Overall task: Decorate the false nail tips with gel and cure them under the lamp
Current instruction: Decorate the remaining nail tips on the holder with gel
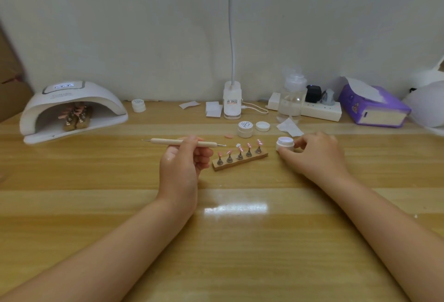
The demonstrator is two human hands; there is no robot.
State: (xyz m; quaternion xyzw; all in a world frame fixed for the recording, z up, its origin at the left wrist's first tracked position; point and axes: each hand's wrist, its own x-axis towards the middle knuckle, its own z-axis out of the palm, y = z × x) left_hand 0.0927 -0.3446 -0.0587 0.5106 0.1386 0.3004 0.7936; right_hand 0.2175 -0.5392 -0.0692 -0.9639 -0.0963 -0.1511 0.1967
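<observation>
A wooden holder (240, 162) with several pink nail tips on metal stands lies mid-table. My left hand (185, 160) grips a wooden dotting tool (168, 142), held level just left of the holder. My right hand (317, 152) pinches a small open white gel pot (284, 143) standing on the table right of the holder. The white curing lamp (72, 107) stands at the far left, with another wooden holder of pink tips (77, 116) inside it.
A closed gel jar (245, 129), a loose lid (262, 126) and a loose pink tip (229, 136) lie behind the holder. Further back stand another jar (138, 105), a desk lamp base (232, 102), a pump bottle (292, 95), a power strip (319, 109), wipes and a purple tissue box (374, 107).
</observation>
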